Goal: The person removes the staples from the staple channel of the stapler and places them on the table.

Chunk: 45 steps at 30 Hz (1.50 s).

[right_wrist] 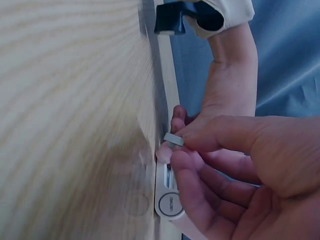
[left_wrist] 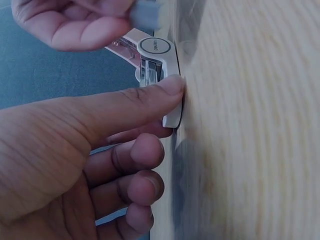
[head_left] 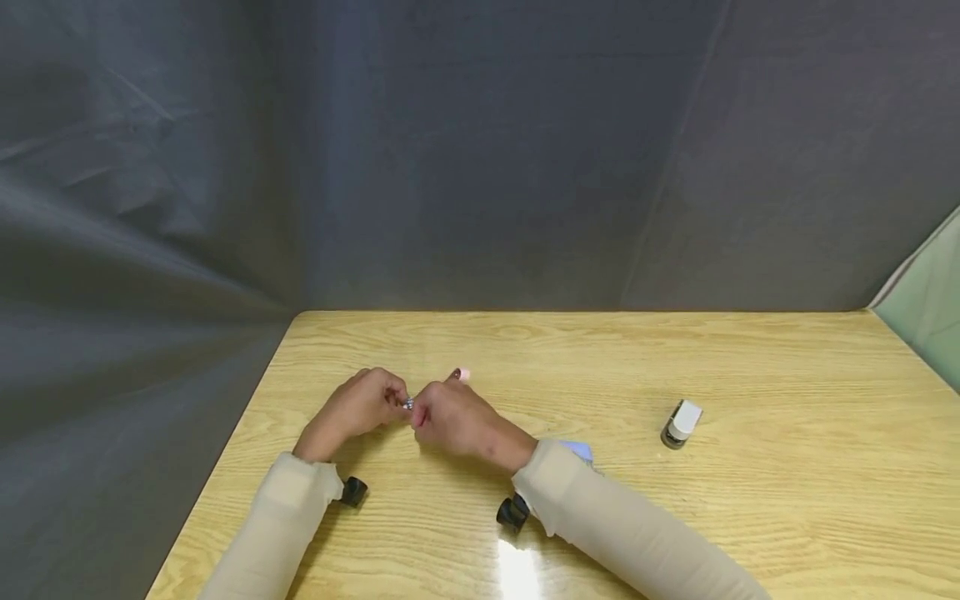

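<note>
A small pink and white stapler [left_wrist: 156, 46] stands on the table with its pink top arm swung up and back. My left hand [head_left: 367, 404] pinches the stapler's white base near its front end between thumb and index finger, the other fingers loosely curled. Thumb and index finger of my right hand [head_left: 457, 417] pinch a short grey strip of staples [right_wrist: 173, 139]. In the right wrist view the strip is just above the stapler's open channel, close to the left fingertips. From the head view, both hands hide most of the stapler.
On the right of the wooden table [head_left: 787, 467] is a small white and dark object [head_left: 681, 423]. A light blue item [head_left: 577, 450] lies partly hidden behind the right sleeve. Black wrist cameras [head_left: 354, 492] jut from the cuffs. Dark curtains [head_left: 495, 167] border the table's back and left.
</note>
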Motion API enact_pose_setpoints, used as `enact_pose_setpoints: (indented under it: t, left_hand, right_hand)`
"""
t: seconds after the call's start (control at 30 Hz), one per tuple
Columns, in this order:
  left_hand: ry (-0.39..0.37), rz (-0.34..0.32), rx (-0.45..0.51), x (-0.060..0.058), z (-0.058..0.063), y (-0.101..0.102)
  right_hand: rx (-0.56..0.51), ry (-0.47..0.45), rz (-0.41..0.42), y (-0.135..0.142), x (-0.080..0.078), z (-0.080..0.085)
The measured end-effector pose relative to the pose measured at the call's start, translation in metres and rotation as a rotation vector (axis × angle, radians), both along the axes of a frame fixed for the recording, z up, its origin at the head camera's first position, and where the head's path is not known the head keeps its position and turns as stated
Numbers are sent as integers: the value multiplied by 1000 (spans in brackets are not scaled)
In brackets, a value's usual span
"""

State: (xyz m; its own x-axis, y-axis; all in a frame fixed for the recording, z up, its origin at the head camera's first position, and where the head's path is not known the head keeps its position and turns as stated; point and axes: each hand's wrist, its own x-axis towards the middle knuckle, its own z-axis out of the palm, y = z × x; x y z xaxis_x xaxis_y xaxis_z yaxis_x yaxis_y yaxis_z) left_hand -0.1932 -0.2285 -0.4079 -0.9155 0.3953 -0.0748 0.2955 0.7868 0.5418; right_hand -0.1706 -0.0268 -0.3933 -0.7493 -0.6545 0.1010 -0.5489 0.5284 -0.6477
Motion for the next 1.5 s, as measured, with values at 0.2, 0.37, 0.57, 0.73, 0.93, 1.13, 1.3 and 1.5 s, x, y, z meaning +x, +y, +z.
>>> enact_pose_setpoints:
  t: [0.2, 0.37, 0.57, 0.73, 0.93, 1.13, 1.3, 1.5]
  left_hand:
    - [-2, -2, -23, 2, 2, -1]
    - [6, 9, -36, 3, 3, -1]
    - [-10, 9, -20, 3, 4, 0]
    - [-33, 26, -21, 3, 4, 2]
    - [-44, 27, -13, 3, 3, 2]
    - [-39, 36, -21, 3, 4, 3]
    - [-31, 46, -35, 3, 3, 4]
    - [-22, 64, -80, 5, 3, 4]
  right_hand:
    - [46, -75, 53, -3, 8, -3]
    - [108, -5, 63, -5, 12, -4]
    - [156, 29, 39, -3, 14, -5]
    - [180, 2, 14, -1, 15, -5]
    - [200, 10, 8, 2, 14, -9]
    - [203, 1, -10, 2, 15, -10]
    - [220, -2, -23, 2, 16, -11]
    - [183, -8, -11, 6, 18, -10]
